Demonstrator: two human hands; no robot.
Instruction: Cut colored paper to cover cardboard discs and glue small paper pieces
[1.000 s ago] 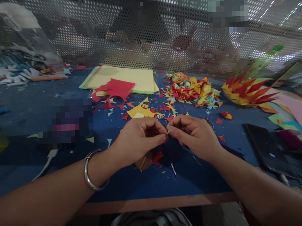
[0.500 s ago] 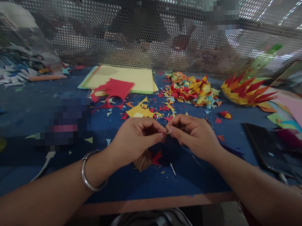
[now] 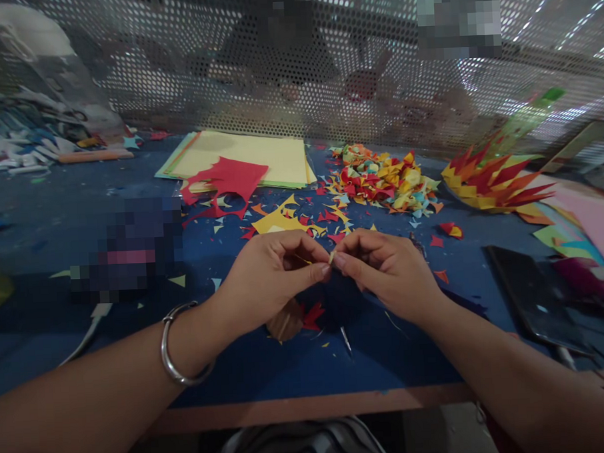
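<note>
Both hands meet over the middle of a blue table (image 3: 56, 217). My left hand (image 3: 271, 278), with a metal bangle (image 3: 174, 349) on its wrist, and my right hand (image 3: 386, 269) each pinch one small pale paper piece (image 3: 331, 257) between thumb and fingertips. The fingers of both hands are curled closed. Under the hands lie a brown scrap (image 3: 285, 321), a red scrap (image 3: 313, 315) and a thin metal point (image 3: 347, 340).
A stack of yellow sheets (image 3: 279, 157) with a cut red sheet (image 3: 227, 178) lies behind. A heap of folded coloured pieces (image 3: 385, 179) and a spiky red-yellow paper shape (image 3: 495, 184) lie to the right. A black phone (image 3: 532, 296) lies right. Perforated metal screen (image 3: 175, 65) at the back.
The fingers have shifted slightly on the small paper piece; the hands and arms stay in the same place.
</note>
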